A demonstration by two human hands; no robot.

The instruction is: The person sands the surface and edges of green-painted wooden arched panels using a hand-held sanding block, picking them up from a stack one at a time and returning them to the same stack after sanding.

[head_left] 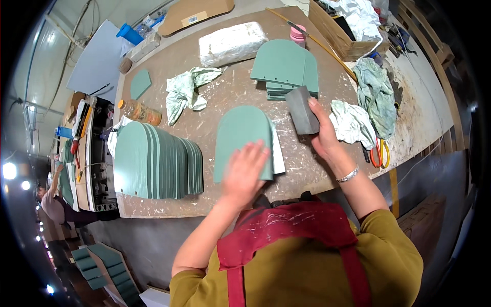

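The flat green arch-topped panel (241,139), lying just right of the fanned green panel stack (158,159), looks thin, stiff and light: left hand (245,171) presses spread fingers on its lower edge, right hand (323,134) pinches a grey sanding block (302,110).

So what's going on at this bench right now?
A person is working on green arched panels at a scuffed workbench. The left hand presses flat on one panel lying in front of them, and the right hand grips a grey block just beside it. A fanned row of panels lies to the left, a smaller stack sits further back, and rags are scattered about.
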